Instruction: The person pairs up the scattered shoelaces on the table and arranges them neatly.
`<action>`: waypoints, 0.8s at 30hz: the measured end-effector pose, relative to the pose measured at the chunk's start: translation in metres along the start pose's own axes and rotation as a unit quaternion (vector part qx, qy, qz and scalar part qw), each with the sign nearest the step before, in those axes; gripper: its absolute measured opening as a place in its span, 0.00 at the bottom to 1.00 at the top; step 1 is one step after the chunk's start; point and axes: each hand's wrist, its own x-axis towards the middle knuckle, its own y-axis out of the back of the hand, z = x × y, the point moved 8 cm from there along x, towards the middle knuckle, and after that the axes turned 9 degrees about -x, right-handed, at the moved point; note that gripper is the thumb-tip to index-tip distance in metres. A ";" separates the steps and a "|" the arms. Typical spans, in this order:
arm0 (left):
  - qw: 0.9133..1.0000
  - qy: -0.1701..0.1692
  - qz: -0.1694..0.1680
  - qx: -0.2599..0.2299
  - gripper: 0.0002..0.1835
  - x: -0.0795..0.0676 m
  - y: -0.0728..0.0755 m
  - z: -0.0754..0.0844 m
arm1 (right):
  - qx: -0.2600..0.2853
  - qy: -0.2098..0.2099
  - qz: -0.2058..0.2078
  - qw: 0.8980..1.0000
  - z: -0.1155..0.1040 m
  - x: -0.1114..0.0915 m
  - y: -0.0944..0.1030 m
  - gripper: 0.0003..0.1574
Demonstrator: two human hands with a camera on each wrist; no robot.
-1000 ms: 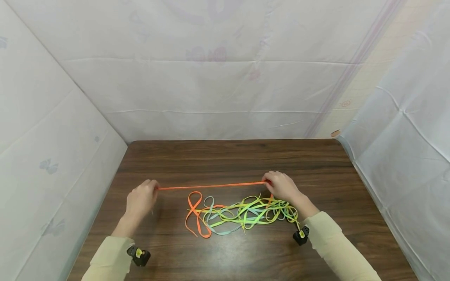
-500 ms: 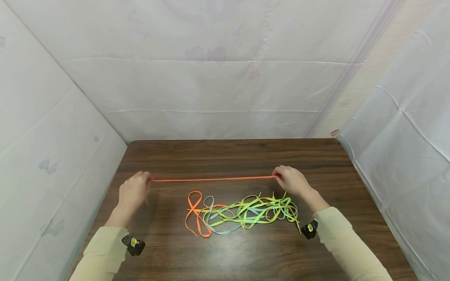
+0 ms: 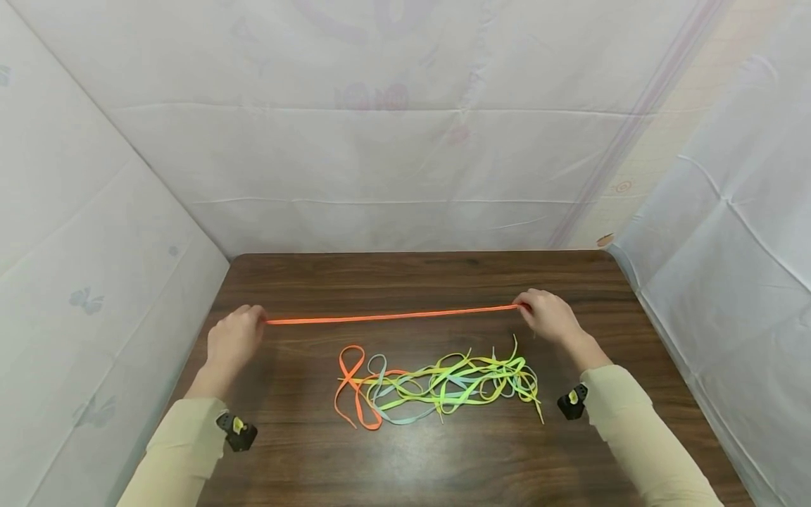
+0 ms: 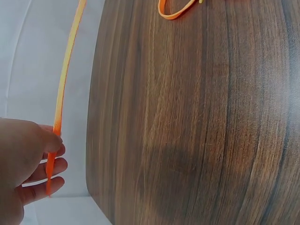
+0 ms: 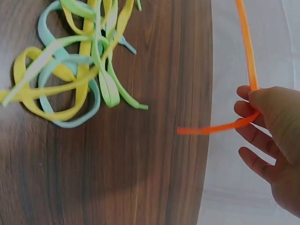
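A flat orange shoelace point(image 3: 393, 316) is stretched nearly straight above the table between both hands. My left hand point(image 3: 234, 341) pinches it close to one end, and a short tip hangs past the thumb in the left wrist view. With thumb and fingertips, my right hand point(image 3: 550, 317) pinches the other end region; a loose orange tail point(image 5: 211, 129) sticks out below the fingers in the right wrist view. Nearer the person lies a tangled pile of yellow, green and light blue shoelaces point(image 3: 456, 384). Another orange shoelace point(image 3: 358, 394) lies looped at the pile's left end.
The dark wood-grain table point(image 3: 405, 465) has white sheeting point(image 3: 393, 155) rising behind it and along both sides. A small black camera point(image 3: 237, 431) is worn on the left wrist, a similar camera point(image 3: 573, 401) on the right.
Both hands have moved apart and away from the person, the right one farther right. The orange shoelace has come off the pile, and its held span is longer.
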 end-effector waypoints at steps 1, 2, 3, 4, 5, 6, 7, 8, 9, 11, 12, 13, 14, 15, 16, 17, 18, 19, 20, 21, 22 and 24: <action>1.000 -0.002 0.001 0.000 0.03 0.000 0.000 0.000 | -0.002 -0.005 -0.001 1.000 0.004 0.000 0.001 0.07; 1.000 -0.002 0.000 0.001 0.03 0.001 -0.001 -0.001 | -0.003 -0.008 -0.002 1.000 0.007 0.000 0.001 0.07; 1.000 -0.002 0.000 0.001 0.03 0.002 -0.001 -0.002 | -0.005 -0.011 -0.001 1.000 0.010 0.000 0.002 0.07; 1.000 -0.003 0.001 0.001 0.03 0.003 -0.002 -0.002 | -0.005 -0.015 -0.002 1.000 0.013 0.000 0.002 0.07; 1.000 -0.003 0.000 0.000 0.02 0.005 -0.003 -0.003 | -0.006 -0.019 -0.004 1.000 0.017 0.000 0.003 0.08; 1.000 -0.002 -0.001 0.000 0.03 0.006 -0.003 -0.003 | -0.006 -0.023 -0.006 1.000 0.020 0.000 0.003 0.08; 1.000 -0.002 -0.001 0.000 0.03 0.007 -0.004 -0.004 | -0.008 -0.027 -0.008 1.000 0.024 0.000 0.003 0.08; 1.000 0.000 -0.004 0.000 0.03 0.008 -0.005 -0.004 | -0.006 -0.031 -0.010 0.999 0.027 0.000 0.004 0.09; 1.000 0.003 -0.007 0.000 0.03 0.010 -0.005 -0.005 | -0.006 -0.035 -0.014 0.999 0.031 0.000 0.004 0.09; 1.000 0.011 -0.016 -0.002 0.03 0.013 -0.007 -0.006 | -0.008 -0.041 -0.018 0.999 0.038 -0.001 0.004 0.09; 1.000 0.016 -0.020 -0.003 0.04 0.014 -0.008 -0.006 | -0.009 -0.044 -0.019 0.999 0.041 -0.001 0.004 0.09; 0.999 0.020 -0.025 -0.002 0.04 0.016 -0.009 -0.007 | -0.009 -0.049 -0.022 0.999 0.045 -0.001 0.005 0.09; 0.999 0.024 -0.030 -0.002 0.04 0.018 -0.009 -0.008 | -0.009 -0.054 -0.025 0.998 0.049 -0.002 0.005 0.10; 0.999 0.028 -0.033 -0.002 0.04 0.019 -0.010 -0.009 | -0.011 -0.059 -0.026 0.998 0.052 -0.002 0.005 0.10; 0.999 0.031 -0.036 -0.002 0.04 0.021 -0.010 -0.009 | -0.013 -0.064 -0.027 0.998 0.056 -0.002 0.006 0.10; 0.999 0.033 -0.039 -0.002 0.05 0.023 -0.011 -0.010 | -0.014 -0.068 -0.029 0.997 0.059 -0.003 0.006 0.10; 0.999 0.034 -0.039 -0.001 0.04 0.025 -0.011 -0.010 | -0.014 -0.074 -0.031 0.997 0.062 -0.003 0.007 0.10; 0.999 0.035 -0.041 -0.001 0.04 0.026 -0.011 -0.011 | -0.015 -0.079 -0.032 0.996 0.065 -0.003 0.007 0.10; 0.998 0.037 -0.042 -0.002 0.04 0.028 -0.012 -0.011 | -0.018 -0.083 -0.034 0.996 0.068 -0.003 0.007 0.10; 0.998 0.038 -0.043 -0.003 0.05 0.030 -0.012 -0.011 | -0.018 -0.087 -0.036 0.995 0.069 -0.003 0.007 0.10; 0.998 0.040 -0.046 -0.003 0.05 0.032 -0.013 -0.012 | -0.020 -0.091 -0.039 0.995 0.072 -0.002 0.007 0.11; 0.998 0.044 -0.050 -0.003 0.05 0.037 -0.014 -0.012 | -0.023 -0.101 -0.041 0.994 0.075 -0.001 0.008 0.11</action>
